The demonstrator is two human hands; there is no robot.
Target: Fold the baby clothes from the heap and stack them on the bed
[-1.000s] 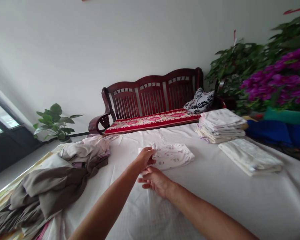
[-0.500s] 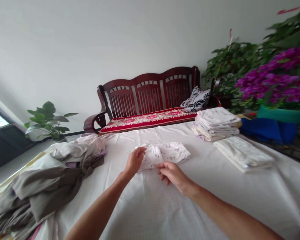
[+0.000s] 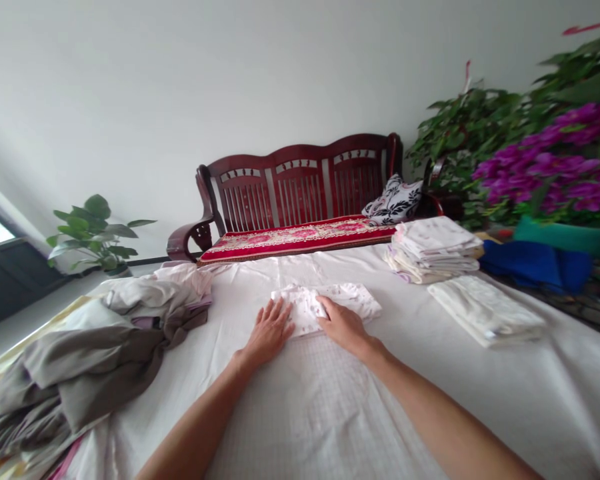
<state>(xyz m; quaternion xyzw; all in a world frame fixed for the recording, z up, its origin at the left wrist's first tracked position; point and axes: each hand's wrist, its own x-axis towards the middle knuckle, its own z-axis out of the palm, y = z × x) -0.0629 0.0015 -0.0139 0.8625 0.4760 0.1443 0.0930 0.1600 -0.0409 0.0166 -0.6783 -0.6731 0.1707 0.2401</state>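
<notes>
A white garment [image 3: 353, 301] with a small pinkish print lies folded on the white sheet [image 3: 300, 413], straight ahead of me. My left hand [image 3: 269, 328] rests flat on its left end, fingers outstretched and slightly spread. Over the garment's middle, my right hand [image 3: 344, 325] has its thumb and fingers closed on a fold of the cloth. The fingertips of that hand are partly hidden.
On the left is a rumpled heap of grey and white clothes [image 3: 95, 363]. To the right stand a stack of folded clothes [image 3: 433, 247] and a folded white cloth [image 3: 485, 310]. Beyond the sheet is a wooden bench [image 3: 295, 177]; purple flowers [image 3: 555, 160] are at right.
My left hand has come down from a raised, curled pose to lie flat on the garment. My right hand has moved slightly up and forward and closed on the cloth.
</notes>
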